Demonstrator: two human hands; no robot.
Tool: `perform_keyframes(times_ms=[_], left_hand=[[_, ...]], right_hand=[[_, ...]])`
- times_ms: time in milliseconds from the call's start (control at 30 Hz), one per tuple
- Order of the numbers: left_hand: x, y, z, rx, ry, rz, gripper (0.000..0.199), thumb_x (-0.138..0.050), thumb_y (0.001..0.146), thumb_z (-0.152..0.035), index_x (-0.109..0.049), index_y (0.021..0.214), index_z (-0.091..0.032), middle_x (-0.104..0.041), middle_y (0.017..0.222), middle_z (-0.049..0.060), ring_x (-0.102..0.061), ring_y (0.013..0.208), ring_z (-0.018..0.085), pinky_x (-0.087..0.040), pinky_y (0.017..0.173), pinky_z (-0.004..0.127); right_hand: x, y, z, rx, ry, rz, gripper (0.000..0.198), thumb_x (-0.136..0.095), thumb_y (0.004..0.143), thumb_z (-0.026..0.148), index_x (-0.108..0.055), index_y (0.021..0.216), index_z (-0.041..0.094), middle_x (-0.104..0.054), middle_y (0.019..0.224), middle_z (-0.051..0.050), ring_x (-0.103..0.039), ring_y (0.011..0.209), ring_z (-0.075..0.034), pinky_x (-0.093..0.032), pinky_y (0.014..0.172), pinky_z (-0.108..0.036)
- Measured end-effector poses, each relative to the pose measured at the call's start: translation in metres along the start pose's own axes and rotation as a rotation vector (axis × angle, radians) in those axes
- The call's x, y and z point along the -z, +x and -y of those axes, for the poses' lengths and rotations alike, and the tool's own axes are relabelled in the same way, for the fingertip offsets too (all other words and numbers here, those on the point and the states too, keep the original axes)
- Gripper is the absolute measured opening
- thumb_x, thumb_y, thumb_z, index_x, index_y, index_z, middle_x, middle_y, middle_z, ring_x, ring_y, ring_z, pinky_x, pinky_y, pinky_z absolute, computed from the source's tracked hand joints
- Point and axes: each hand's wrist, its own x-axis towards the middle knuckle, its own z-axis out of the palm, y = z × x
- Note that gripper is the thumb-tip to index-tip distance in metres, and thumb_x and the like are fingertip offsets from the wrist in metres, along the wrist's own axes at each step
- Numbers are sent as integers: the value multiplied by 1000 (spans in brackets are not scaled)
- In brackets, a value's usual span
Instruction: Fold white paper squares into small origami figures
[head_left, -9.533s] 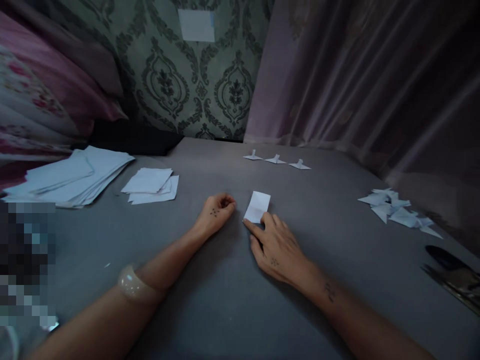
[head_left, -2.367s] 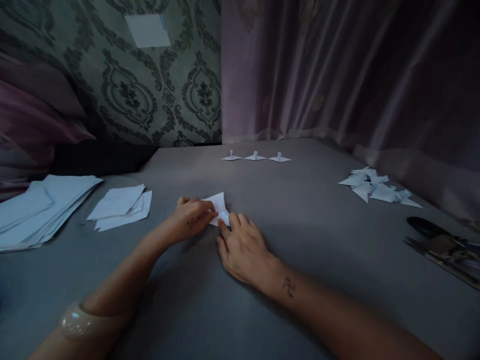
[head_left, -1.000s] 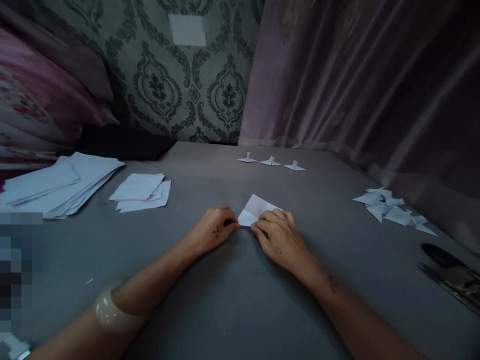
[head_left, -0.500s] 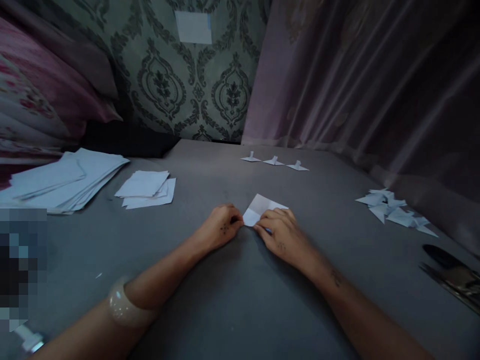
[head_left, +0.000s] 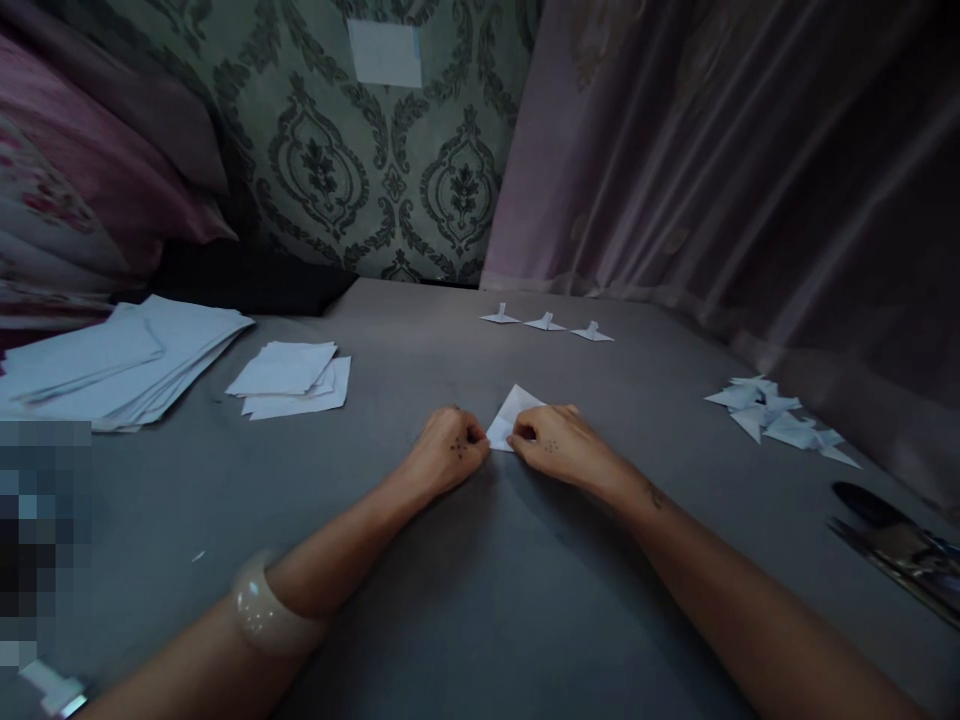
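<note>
A small white sheet of paper [head_left: 513, 410], partly folded, lies on the grey surface in front of me. My left hand [head_left: 454, 446] pinches its left corner with the fingers closed. On the near edge, my right hand [head_left: 556, 440] presses closed fingertips onto the paper and covers its right part. Three white folded paper birds [head_left: 547, 321] stand in a row beyond the hands. Further right lies a heap of several more folded paper birds [head_left: 780, 412].
To the left are a stack of small paper squares [head_left: 289, 370] and a larger pile of paper sheets [head_left: 142, 365]. A dark, shiny object [head_left: 892, 540] lies at the right edge. Curtains [head_left: 637, 150] and a patterned wall [head_left: 322, 160] close off the back.
My right hand has turned and its fingers have curled in closer to my left hand, covering more of the paper's right side. My left hand stays at the left corner.
</note>
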Motion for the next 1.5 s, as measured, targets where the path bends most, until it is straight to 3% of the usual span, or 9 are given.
perform_keyframes(times_ms=[167,567,667,900,1033,1133,1233,1367,1500], left_hand=[[1,3,0,-1,43,64,22,-52,76,-20,-73,74,-13,-61,58,3,-52,56,14,-39,59,26],[-3,7,5,24,72,9,14,-58,73,-23,-68,71,-14,-59,70,5,-51,63,14,-39,60,26],[-3,11,12,40,-16,35,9,-62,71,-22,-66,73,-14,-58,73,4,-52,67,14,-38,59,24],[6,16,15,208,-338,165,11,-55,66,-11,-60,75,-14,-47,56,-5,-43,51,8,-30,47,19],[12,12,12,288,-375,92,21,-48,66,-11,-64,80,-13,-49,55,-4,-42,47,8,-30,45,19],[9,6,13,199,-318,-13,24,-47,68,-14,-66,82,-13,-55,57,-2,-47,51,10,-35,47,20],[2,-1,12,-18,-222,-71,24,-46,70,-13,-67,82,-15,-63,70,1,-56,65,13,-44,60,23],[-7,-5,8,-381,-112,-18,28,-43,73,-5,-65,85,-18,-65,89,3,-59,86,15,-47,80,27],[-12,-7,9,-539,28,54,34,-41,77,-3,-65,98,-16,-63,104,7,-57,101,17,-45,92,29]], right_hand=[[8,4,2,6,20,70,18,-52,83,28,-66,74,21,-69,75,-3,-61,74,-17,-35,67,-28],[20,18,4,-51,50,230,16,-57,79,32,-69,78,22,-68,75,-4,-60,66,-15,-33,54,-24],[20,20,4,-57,46,238,14,-58,77,31,-69,78,22,-68,73,-4,-59,64,-15,-32,52,-24],[23,21,10,-76,19,257,16,-59,77,30,-71,80,21,-70,79,-6,-62,69,-17,-36,56,-25],[23,21,13,-95,-13,265,18,-58,77,29,-72,83,19,-71,84,-9,-64,76,-19,-38,57,-25],[23,22,13,-104,-18,265,20,-58,75,29,-73,84,19,-71,86,-10,-65,79,-21,-40,59,-26],[24,21,13,-112,-15,268,20,-59,74,28,-73,85,18,-71,87,-11,-65,80,-21,-42,61,-27],[27,20,18,-134,-3,282,21,-60,72,23,-73,87,17,-71,85,-11,-65,77,-20,-43,60,-25],[27,23,19,-146,30,292,20,-63,69,21,-73,85,16,-71,82,-11,-65,76,-20,-43,61,-25]])
